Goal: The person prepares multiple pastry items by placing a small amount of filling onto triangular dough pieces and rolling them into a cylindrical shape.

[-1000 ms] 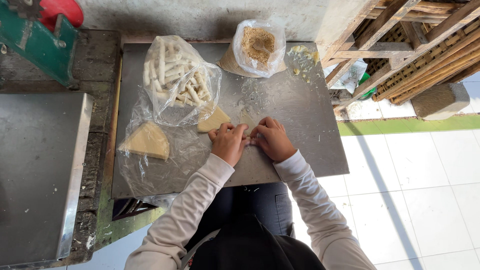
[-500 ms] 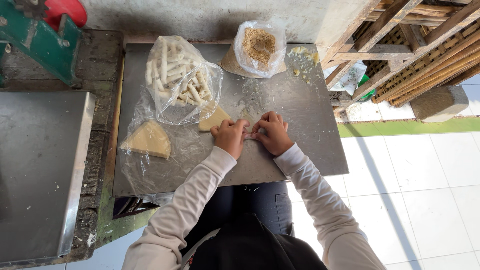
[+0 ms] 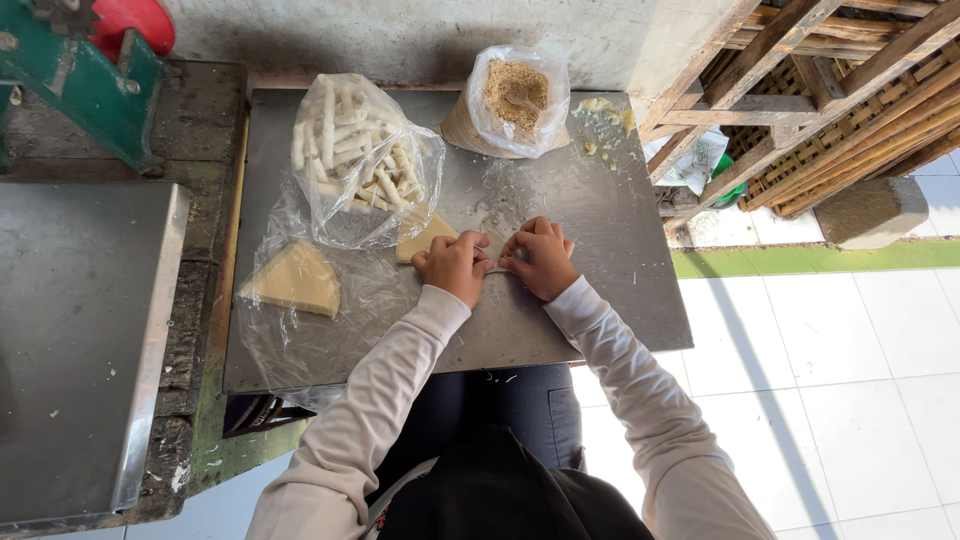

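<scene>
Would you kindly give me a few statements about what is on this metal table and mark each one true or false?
1. Both hands, the left hand and the right hand, rest together on a small pale wrapper. True.
2. The clear bag of white sticks lies to the person's right of the bag of brown crumbs. False: it lies to the left of it.
3. A triangular pale stack lies on a plastic sheet. True.
4. The hands work on a wooden board. False: they work on a metal table.
</scene>
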